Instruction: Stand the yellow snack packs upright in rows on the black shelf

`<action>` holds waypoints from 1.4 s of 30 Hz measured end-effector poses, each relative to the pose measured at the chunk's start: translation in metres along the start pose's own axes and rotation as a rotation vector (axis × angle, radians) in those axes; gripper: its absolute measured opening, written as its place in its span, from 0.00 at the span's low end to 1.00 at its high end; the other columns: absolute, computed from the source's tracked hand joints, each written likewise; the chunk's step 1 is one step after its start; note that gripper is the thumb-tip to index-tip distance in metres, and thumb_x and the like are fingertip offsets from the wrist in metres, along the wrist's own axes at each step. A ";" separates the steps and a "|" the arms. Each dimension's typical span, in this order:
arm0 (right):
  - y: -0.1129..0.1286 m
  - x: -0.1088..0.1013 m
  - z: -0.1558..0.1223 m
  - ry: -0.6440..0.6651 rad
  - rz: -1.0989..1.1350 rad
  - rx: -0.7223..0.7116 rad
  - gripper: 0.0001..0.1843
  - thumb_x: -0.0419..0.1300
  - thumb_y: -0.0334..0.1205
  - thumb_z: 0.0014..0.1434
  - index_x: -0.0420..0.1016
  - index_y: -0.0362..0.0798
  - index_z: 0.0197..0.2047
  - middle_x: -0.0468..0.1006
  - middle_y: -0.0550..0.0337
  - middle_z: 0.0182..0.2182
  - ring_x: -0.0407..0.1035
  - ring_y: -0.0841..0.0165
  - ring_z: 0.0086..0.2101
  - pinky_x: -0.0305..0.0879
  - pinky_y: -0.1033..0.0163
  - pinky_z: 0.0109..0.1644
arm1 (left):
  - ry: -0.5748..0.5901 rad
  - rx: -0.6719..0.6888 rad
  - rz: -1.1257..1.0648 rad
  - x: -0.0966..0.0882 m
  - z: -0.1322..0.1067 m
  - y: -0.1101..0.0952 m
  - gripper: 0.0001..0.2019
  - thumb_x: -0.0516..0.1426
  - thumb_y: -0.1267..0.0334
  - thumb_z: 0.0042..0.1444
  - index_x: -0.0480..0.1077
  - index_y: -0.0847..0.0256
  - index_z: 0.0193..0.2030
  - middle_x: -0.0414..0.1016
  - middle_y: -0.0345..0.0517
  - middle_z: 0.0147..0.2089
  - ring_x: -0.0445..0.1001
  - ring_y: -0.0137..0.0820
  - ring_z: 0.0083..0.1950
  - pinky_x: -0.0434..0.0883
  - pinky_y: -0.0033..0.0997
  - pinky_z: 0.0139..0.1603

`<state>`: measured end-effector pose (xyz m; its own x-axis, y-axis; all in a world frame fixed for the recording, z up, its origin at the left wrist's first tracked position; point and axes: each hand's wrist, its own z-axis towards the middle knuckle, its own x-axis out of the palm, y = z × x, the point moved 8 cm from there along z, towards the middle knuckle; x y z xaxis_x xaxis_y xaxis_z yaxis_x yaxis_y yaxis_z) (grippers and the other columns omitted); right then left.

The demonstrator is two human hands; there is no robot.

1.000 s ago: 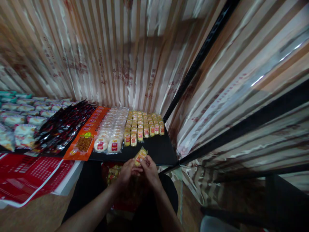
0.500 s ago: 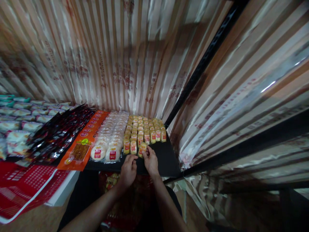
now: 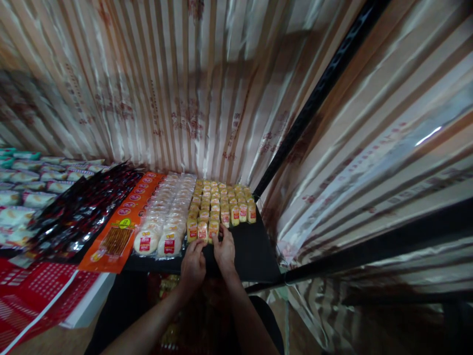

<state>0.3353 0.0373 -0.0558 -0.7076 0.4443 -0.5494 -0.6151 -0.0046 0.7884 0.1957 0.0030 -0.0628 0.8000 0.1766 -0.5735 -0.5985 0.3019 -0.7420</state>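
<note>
My right hand (image 3: 224, 250) has its thumb and fingers around a small yellow wrapped cake (image 3: 213, 230) with a red label, which stands upright at the right end of the front row. My left hand (image 3: 193, 264) is just to the left, fingers curled, its tips touching the lower front of the neighbouring wrapped cake (image 3: 202, 230). Another yellow cake (image 3: 191, 230) stands at the left end of this row. Behind them, several rows of the same cakes (image 3: 234, 215) stand close together on the black shelf (image 3: 254, 251).
Left of the cakes lie clear packs of round white biscuits (image 3: 169, 244), an orange snack bag (image 3: 105, 249), dark shiny packets (image 3: 83, 209) and white packets (image 3: 39, 198). A red basket (image 3: 33, 291) is at lower left. A black post (image 3: 306, 106) rises at the right before striped sheeting (image 3: 207, 98).
The cake in my right hand has gone from tilted in front of the row to upright beside the other two. My left hand has moved up against the row. The view has shifted slightly.
</note>
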 end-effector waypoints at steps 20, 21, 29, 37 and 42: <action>0.000 0.014 -0.006 -0.025 -0.015 -0.034 0.25 0.46 0.46 0.59 0.68 0.39 0.52 0.71 0.42 0.47 0.63 0.58 0.47 0.60 0.53 0.51 | 0.036 0.322 0.177 0.000 0.001 -0.020 0.22 0.42 0.74 0.55 0.66 0.66 0.53 0.70 0.55 0.52 0.66 0.36 0.55 0.68 0.41 0.55; 0.000 0.014 -0.006 -0.028 -0.020 -0.041 0.25 0.46 0.46 0.59 0.68 0.40 0.52 0.72 0.43 0.47 0.63 0.58 0.47 0.60 0.53 0.51 | 0.049 0.332 0.184 0.002 0.002 -0.020 0.22 0.41 0.74 0.56 0.64 0.66 0.55 0.69 0.55 0.54 0.66 0.36 0.56 0.67 0.42 0.56; -0.002 0.005 -0.006 -0.092 0.061 -0.019 0.25 0.41 0.46 0.61 0.67 0.42 0.53 0.70 0.45 0.50 0.60 0.59 0.52 0.54 0.50 0.57 | 0.142 0.404 0.244 0.018 0.001 -0.011 0.23 0.41 0.74 0.56 0.60 0.68 0.58 0.66 0.57 0.57 0.61 0.36 0.61 0.65 0.44 0.59; 0.000 0.014 0.009 -0.024 0.208 0.087 0.28 0.40 0.51 0.61 0.64 0.44 0.57 0.66 0.49 0.56 0.58 0.63 0.56 0.52 0.55 0.60 | 0.157 0.397 0.282 0.019 -0.001 -0.010 0.22 0.42 0.74 0.55 0.62 0.68 0.56 0.67 0.57 0.57 0.63 0.37 0.59 0.66 0.45 0.58; 0.003 0.024 0.010 0.005 0.213 0.109 0.30 0.38 0.52 0.61 0.64 0.43 0.57 0.65 0.48 0.56 0.55 0.63 0.58 0.48 0.54 0.62 | 0.175 0.387 0.282 0.015 0.002 -0.016 0.20 0.43 0.73 0.57 0.63 0.68 0.55 0.69 0.59 0.54 0.65 0.38 0.57 0.67 0.45 0.55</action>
<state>0.3202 0.0568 -0.0634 -0.8192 0.4392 -0.3688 -0.4109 -0.0008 0.9117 0.2173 0.0024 -0.0590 0.5707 0.1521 -0.8070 -0.7042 0.5961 -0.3857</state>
